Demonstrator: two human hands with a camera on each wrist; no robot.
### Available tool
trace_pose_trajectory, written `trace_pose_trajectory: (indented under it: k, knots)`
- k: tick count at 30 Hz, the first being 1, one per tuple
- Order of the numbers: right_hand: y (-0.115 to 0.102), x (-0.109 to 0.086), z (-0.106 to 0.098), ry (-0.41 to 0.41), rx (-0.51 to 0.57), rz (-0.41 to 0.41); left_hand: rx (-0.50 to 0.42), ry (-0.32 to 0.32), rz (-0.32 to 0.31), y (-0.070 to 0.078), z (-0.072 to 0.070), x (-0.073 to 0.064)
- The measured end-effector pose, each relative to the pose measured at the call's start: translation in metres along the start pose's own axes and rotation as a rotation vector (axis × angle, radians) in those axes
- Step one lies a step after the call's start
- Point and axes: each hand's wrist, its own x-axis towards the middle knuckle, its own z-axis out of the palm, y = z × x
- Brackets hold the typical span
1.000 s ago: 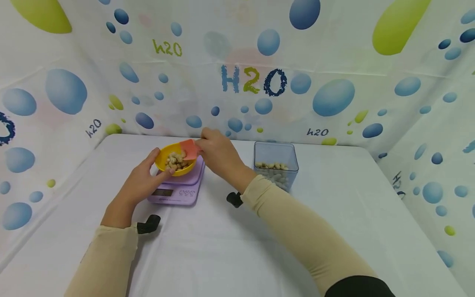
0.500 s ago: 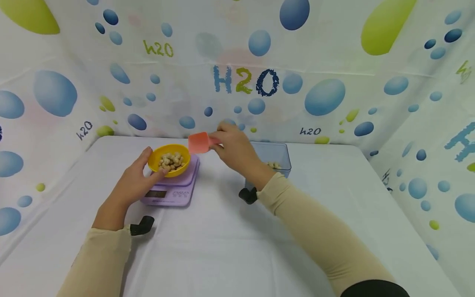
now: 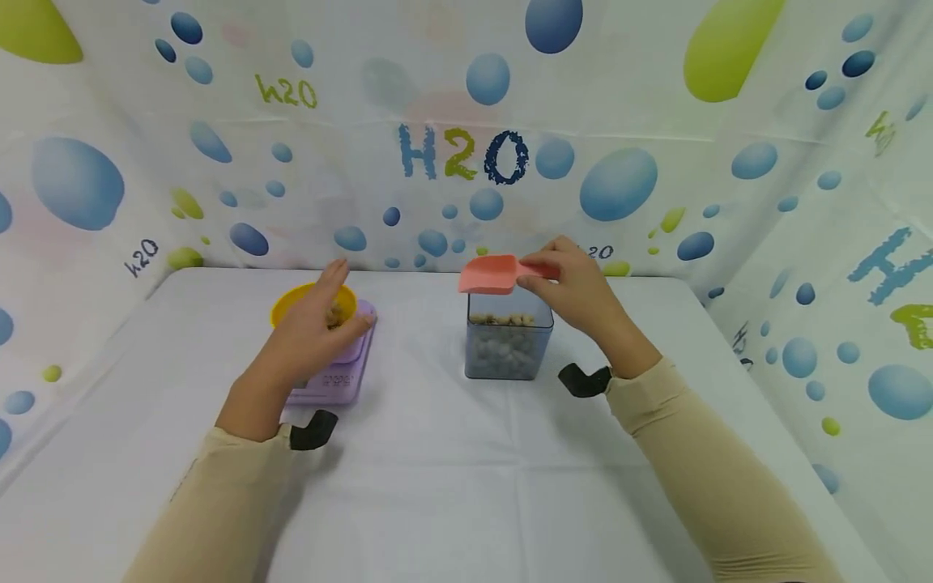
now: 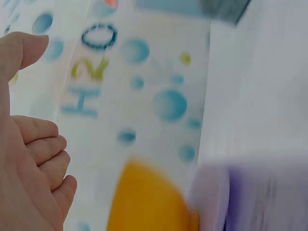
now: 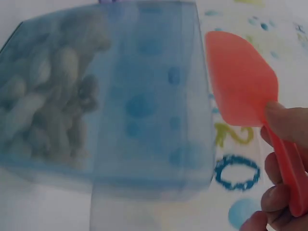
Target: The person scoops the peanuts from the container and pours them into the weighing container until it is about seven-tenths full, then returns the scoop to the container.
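Observation:
My right hand (image 3: 576,287) grips the handle of a coral-pink scoop (image 3: 487,275) above a clear bluish plastic container (image 3: 544,344). The right wrist view shows the scoop's blade beside the container wall and my fingers curled round its handle. Pale nuts (image 5: 43,96) fill the lower part of the container. On the left, my left hand (image 3: 309,328) stays in front of a yellow bowl (image 3: 283,304), fingers extended and thumb spread, with nothing in its grasp. The bowl, with nuts in it, sits on a purple kitchen scale (image 3: 346,380), both partly hidden by the hand.
A white cloth (image 3: 452,486) covers the table. Behind it hangs a white curtain (image 3: 452,89) with blue and green drops and H2O lettering. The container stands to the right of the scale, with a gap between them.
My right hand has carried the scoop rightward from over the bowl to above the container. My left hand has let go of the bowl and drawn back slightly.

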Motion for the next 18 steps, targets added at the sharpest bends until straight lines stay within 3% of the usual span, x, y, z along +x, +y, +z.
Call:
trace_pose_trajectory:
  k: [3,6,12,18]
  knots:
    - [0.011,-0.008,-0.002,-0.034,-0.004,0.074,0.022,-0.050,0.031,0.019,0.014,0.012]
    - [0.016,-0.013,0.003,-0.060,0.004,0.096,0.022,-0.092,0.082,0.035,0.031,0.022]
    - [0.017,-0.014,0.024,-0.116,-0.011,0.008,-0.030,-0.138,0.128,0.053,0.063,0.032]
    - [0.009,-0.019,0.043,-0.062,-0.023,-0.054,-0.062,-0.108,0.166,0.055,0.079,0.029]
